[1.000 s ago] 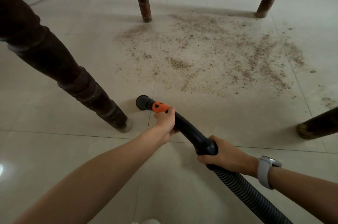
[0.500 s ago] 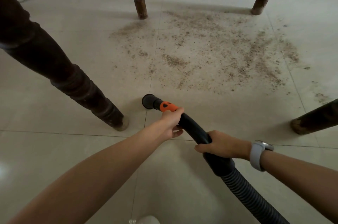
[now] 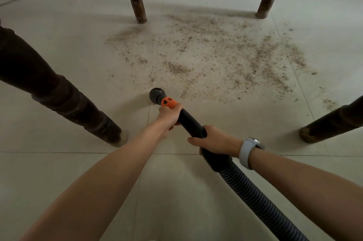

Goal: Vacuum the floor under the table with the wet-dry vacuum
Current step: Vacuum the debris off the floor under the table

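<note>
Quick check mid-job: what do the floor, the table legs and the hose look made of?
Floor: pale glossy tile, likely ceramic; grout lines and a soft sheen show. Table legs: dark turned wood, apparently varnished; ringed profile, worn feet. Hose: black ribbed flexible plastic, joining a smooth black rigid tube, probably plastic, matte.

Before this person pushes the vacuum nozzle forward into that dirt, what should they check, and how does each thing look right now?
1. Left hand grips the wand behind the orange collar: ok.
2. Right hand holds the wand's rear end above the ribbed hose: ok.
3. Nozzle down at the tile floor: ok; contact cannot tell.
4. Debris lies ahead of the nozzle, not yet cleared: ok.
5. Near left table leg is apart from the nozzle: ok.
6. Suction running: cannot tell.
</note>
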Tool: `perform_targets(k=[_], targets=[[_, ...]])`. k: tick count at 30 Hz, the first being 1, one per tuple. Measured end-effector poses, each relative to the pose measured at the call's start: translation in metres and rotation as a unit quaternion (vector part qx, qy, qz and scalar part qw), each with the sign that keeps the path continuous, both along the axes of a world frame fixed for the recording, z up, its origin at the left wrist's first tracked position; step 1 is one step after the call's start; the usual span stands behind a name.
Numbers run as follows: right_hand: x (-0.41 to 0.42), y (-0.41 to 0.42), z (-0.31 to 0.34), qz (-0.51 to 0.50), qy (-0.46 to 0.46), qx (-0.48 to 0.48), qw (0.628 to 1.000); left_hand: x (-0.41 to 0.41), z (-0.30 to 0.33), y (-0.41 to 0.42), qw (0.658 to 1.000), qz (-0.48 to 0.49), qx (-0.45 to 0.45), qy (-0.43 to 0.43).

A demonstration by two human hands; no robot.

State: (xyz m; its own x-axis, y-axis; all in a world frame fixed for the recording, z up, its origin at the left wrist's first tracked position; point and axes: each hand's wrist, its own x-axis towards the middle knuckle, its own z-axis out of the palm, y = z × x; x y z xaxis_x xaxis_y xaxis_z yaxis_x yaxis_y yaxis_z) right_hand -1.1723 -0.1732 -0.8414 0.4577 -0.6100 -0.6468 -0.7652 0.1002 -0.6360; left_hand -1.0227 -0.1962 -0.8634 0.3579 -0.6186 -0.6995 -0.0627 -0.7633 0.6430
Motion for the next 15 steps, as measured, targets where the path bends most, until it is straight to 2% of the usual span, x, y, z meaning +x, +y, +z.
perform_targets(k=[3,10,15], targets=[[0.002,0.001,-0.002,0.006,0.019,-0.008,1.0,0.003,-0.007,-0.001,1.0,-0.01,-0.013,-0.025],[0.011,-0.008,-0.005,0.006,0.039,-0.018,0.999,0.013,-0.007,-0.011,0.999,-0.025,-0.022,0.02],[0.012,-0.009,-0.005,-0.007,0.036,-0.013,0.999,0.013,-0.008,-0.015,0.999,-0.033,-0.027,0.021]])
